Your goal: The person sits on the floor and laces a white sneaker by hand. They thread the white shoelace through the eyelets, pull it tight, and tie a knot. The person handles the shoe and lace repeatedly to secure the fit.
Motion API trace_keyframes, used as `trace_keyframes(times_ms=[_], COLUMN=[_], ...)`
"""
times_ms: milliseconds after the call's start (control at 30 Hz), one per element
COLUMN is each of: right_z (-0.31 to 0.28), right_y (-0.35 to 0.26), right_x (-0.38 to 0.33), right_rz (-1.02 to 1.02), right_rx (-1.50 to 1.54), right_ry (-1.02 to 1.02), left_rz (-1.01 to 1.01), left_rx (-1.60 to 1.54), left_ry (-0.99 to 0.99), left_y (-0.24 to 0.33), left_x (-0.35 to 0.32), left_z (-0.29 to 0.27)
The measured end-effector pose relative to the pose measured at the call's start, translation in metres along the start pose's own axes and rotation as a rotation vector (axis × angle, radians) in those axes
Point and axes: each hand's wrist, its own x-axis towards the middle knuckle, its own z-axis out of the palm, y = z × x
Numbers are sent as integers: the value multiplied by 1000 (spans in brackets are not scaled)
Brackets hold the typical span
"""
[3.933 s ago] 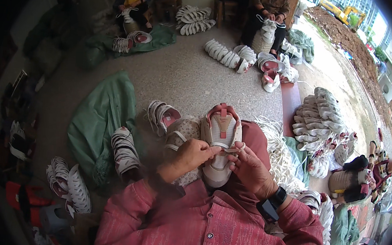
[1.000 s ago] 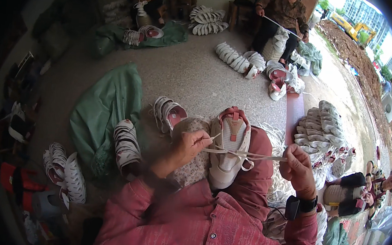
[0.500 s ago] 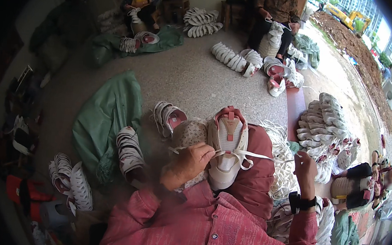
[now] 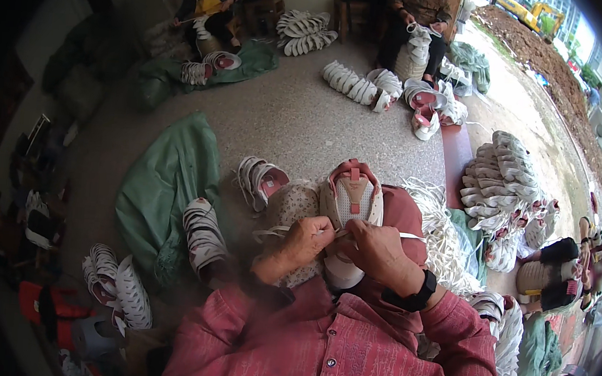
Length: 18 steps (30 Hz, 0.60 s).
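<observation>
Sneaker (image 4: 346,200) in white and beige lies in the person's lap, with the rounded, smooth toe turned to the near side and the opening to the far side. Its tongue is of white mesh with small holes; on it are a beige piece of triangular shape and a small red tab. Soft-looking reddish lining borders the opening.

The left hand (image 4: 304,241) is closed, and its thumb and finger pinch the flat white lace (image 4: 412,236) over the middle of the shoe; one part of the lace bends out to the left of this hand. The right hand (image 4: 377,252) is just beside it, with fingers curled inward above the toe. Its fingertips are partly hidden, so I cannot tell whether they grip the lace, which comes out straight to the right.

Under the shoe, on the left, there is cloth with a small speckled pattern (image 4: 296,207), and on the right a plain reddish trouser leg (image 4: 407,209). Near on the right lies a tangled heap of thin white strands (image 4: 444,250). On the left, a wrinkled green sheet (image 4: 171,181) spreads over the grainy grey floor (image 4: 279,112), beside a curved stack of white uppers (image 4: 203,233).
</observation>
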Motion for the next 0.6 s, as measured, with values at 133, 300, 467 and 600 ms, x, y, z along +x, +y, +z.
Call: trace_keyframes(times_ms=[133,300,467,600], right_z=[10,17,7,-17], right_y=[6,21,15,23], right_x=[6,4,5,12], right_rz=[-34,-75,-68,-365], right_rx=[17,83,123,104], right_ry=[-6,30,-19,154], left_rz=[-93,173,317,621], left_rx=[-236,369,440,616], left_ry=[79,153,83,227], left_y=[-23,1,-5,25], left_x=[12,-4,-5,4], left_z=[7,25,7,-10])
